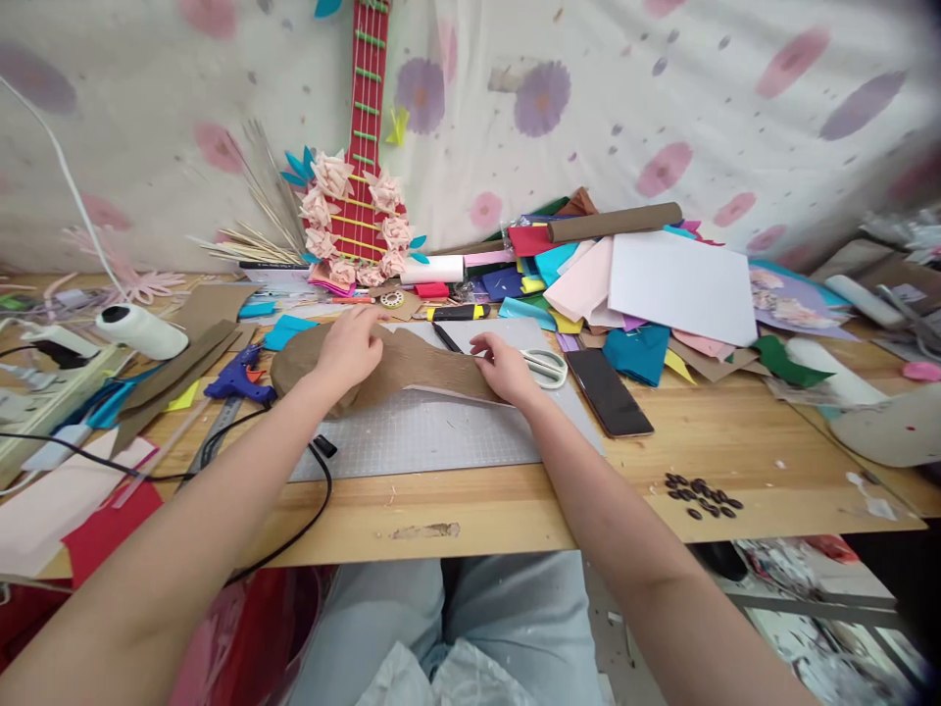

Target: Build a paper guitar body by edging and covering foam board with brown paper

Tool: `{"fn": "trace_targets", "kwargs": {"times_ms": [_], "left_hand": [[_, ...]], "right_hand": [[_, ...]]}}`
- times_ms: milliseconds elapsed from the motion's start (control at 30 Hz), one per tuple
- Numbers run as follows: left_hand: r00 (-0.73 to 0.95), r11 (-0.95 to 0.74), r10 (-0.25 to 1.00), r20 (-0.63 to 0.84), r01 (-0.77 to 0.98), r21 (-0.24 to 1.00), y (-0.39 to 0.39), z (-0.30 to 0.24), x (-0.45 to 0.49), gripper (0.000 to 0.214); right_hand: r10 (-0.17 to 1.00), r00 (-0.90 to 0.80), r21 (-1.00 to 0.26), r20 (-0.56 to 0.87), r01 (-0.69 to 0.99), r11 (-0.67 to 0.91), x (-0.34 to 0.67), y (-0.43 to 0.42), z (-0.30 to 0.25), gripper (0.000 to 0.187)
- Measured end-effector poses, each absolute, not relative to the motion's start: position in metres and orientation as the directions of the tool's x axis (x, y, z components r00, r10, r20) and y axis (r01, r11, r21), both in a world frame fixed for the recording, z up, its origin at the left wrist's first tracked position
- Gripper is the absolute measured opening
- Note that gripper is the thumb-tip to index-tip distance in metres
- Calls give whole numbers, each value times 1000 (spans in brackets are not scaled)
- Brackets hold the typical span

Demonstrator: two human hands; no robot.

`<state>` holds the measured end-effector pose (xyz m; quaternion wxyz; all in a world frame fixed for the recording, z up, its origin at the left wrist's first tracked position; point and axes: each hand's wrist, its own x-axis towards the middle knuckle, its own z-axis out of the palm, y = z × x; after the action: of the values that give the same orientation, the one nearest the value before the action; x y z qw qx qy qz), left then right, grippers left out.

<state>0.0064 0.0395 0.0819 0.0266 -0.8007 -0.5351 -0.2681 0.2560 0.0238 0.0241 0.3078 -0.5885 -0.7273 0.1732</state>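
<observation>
A brown crinkled paper piece (422,365) lies over a grey cutting mat (441,443), with a rounded, thicker body on the left (298,363) and a narrower strip running right. My left hand (351,348) rests on top of the rounded part, fingers stretched forward. At the strip's right end, my right hand (504,368) has its fingers bent and closed on the paper's edge. Just beyond that hand are white-handled scissors (548,369) and a black pen (446,337), both partly hidden. A yellow-black utility knife (457,312) lies behind the paper.
A blue glue gun (242,380) and its black cable sit left of the mat. To the right are a phone (609,392) and several dark beads (702,495). Behind stand a red paper guitar with pink flowers (357,221) and a heap of coloured paper (580,279).
</observation>
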Motion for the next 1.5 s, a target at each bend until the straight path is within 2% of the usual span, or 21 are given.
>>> {"fn": "trace_targets", "kwargs": {"times_ms": [100,200,300,433,567,667,800,1000,1133,1300,1500], "left_hand": [[369,-474,846,384,851,226,38,81,-1,37],[530,-584,800,283,796,160,39,73,7,39],[631,-647,758,162,760,66,40,63,19,43],[662,-663,748,39,749,-6,37,52,19,47],[676,-677,736,-40,736,-17,36,50,6,46],[688,-689,723,-63,724,-6,35,54,-3,46],[666,-668,743,-62,744,-22,32,67,-2,50],[662,-671,729,174,742,-9,30,74,32,34],[757,-761,648,83,647,40,28,56,54,36],[737,-740,671,-79,673,-12,21,37,53,48],[766,-769,638,-71,639,-17,18,36,35,47]], "right_hand": [[940,-246,-533,236,776,337,263,26,24,24],[870,-357,-405,340,779,478,267,28,21,24],[808,-440,-376,391,725,577,265,27,15,25],[808,-507,-391,298,708,588,257,19,12,34],[845,-492,-341,209,773,534,249,7,21,39],[869,-460,-307,180,813,494,246,1,28,38],[849,-492,-293,194,797,528,247,2,28,39],[855,-486,-310,183,797,519,248,4,22,47],[841,-495,-282,217,793,540,247,2,21,49],[830,-523,-355,192,752,556,253,4,25,43],[880,-450,-395,151,789,471,271,7,37,31]]}}
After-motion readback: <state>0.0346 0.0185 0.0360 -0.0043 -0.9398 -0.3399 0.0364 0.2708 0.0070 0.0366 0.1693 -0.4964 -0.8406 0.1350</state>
